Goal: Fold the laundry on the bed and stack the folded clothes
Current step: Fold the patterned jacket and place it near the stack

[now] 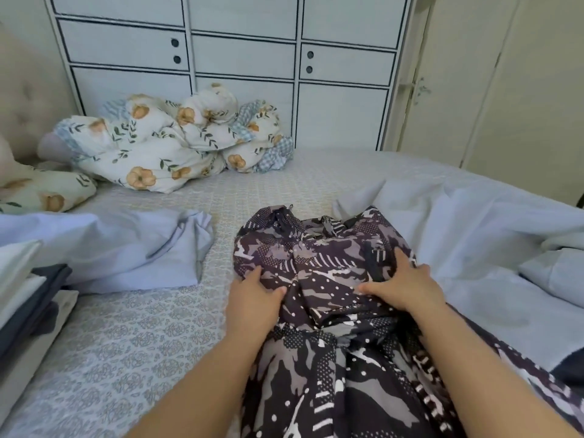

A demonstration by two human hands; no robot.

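At the left edge of the bed (pixel 132 327), a stack of folded clothes (pixel 28 298) in white, dark blue and beige sits beside a rumpled pale lilac garment (pixel 126 248), with a floral duvet (pixel 170 143) bunched farther back before the white wardrobe (pixel 252 58). In the middle, a dark purple patterned garment (pixel 322 279) lies spread on the patterned bedcover, running toward the person. The left hand (pixel 256 295) pinches a fold of it between thumb and fingers; the right hand (pixel 407 286) lies on it with fingers extended, pressing it flat. To the right lies crumpled pale blue laundry (pixel 474 232)
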